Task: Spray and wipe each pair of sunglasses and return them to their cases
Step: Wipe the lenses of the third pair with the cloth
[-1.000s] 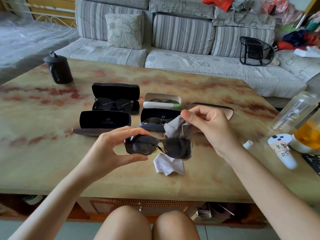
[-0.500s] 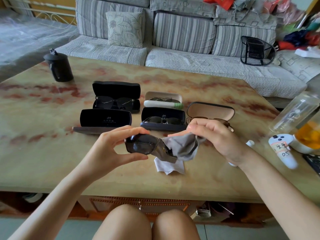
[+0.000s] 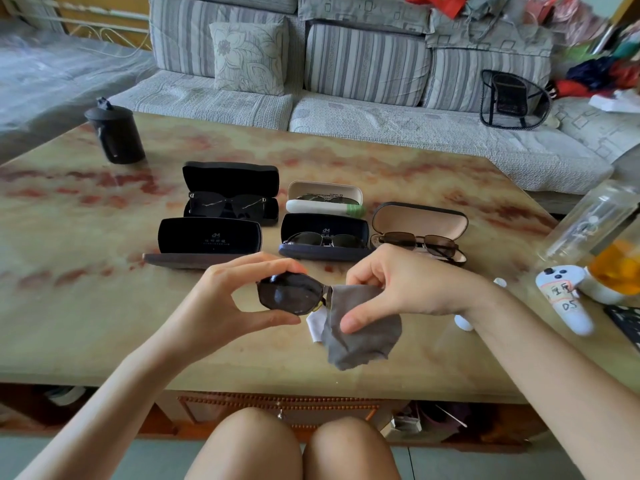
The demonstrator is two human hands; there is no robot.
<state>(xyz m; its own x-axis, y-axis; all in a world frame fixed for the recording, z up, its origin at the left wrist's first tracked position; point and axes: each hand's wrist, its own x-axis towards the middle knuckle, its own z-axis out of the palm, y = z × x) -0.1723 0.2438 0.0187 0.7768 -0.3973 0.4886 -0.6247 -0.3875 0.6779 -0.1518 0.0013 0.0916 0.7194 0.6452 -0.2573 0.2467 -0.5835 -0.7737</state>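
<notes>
My left hand [image 3: 221, 303] pinches the left lens of a dark pair of sunglasses [image 3: 289, 293] between thumb and fingers, above the table's front. My right hand [image 3: 405, 289] pinches a grey cloth [image 3: 363, 334] over the right lens, which the cloth hides. An empty black case [image 3: 207, 237] lies open just behind my left hand. Several other open cases hold sunglasses: a black case [image 3: 230, 194], a white case [image 3: 325, 199], a navy case [image 3: 323, 240] and a tan-lined case [image 3: 420, 226].
A white cloth [image 3: 316, 325] lies on the marble table [image 3: 69, 306] under the grey one. A black lidded cup [image 3: 116, 133] stands far left. At the right are a clear bottle [image 3: 588, 223], a white controller [image 3: 564, 299] and an orange-filled container [image 3: 616, 268]. A sofa [image 3: 346, 109] sits behind.
My right hand has swung down from above the glasses and now presses the grey cloth over the right lens. The cloth hangs lower. My left hand has kept its hold.
</notes>
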